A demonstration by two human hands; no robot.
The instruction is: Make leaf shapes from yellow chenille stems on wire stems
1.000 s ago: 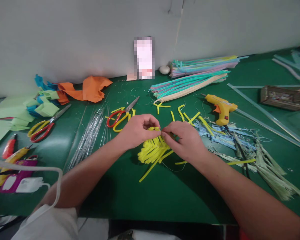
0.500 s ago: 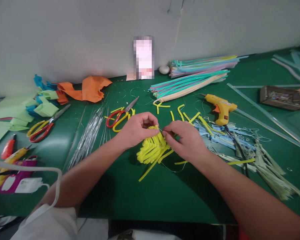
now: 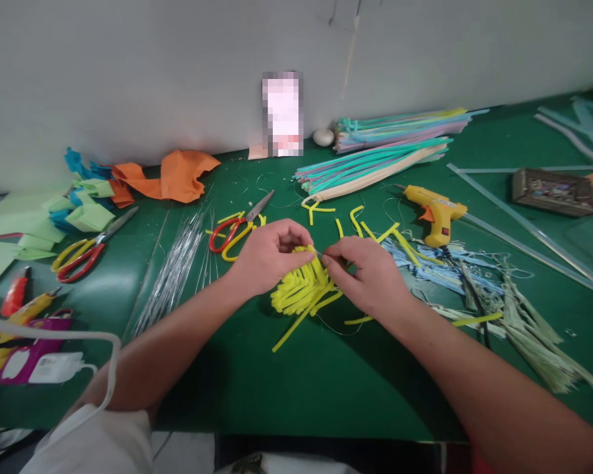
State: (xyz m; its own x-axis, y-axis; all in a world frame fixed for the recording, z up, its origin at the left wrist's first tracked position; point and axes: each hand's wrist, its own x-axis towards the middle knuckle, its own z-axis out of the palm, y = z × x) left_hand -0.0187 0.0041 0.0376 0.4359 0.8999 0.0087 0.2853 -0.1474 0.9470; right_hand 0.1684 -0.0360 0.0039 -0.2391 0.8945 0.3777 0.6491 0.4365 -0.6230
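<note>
Phone (image 3: 282, 113), display blurred, upright against grey wall (image 3: 153, 66). Crumpled orange paper (image 3: 184, 176) to its left. Yellow glue gun (image 3: 437, 212) on green table (image 3: 277, 395), beside blue tassels (image 3: 437, 273); brown tray (image 3: 520, 187) of small bits farther right

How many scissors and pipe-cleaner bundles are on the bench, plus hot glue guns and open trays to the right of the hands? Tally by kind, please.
Scissors: 2 (left pair, middle pair)
Pipe-cleaner bundles: 2 (back bundle, front bundle)
Hot glue gun: 1
Open tray: 1
Total: 6
</note>
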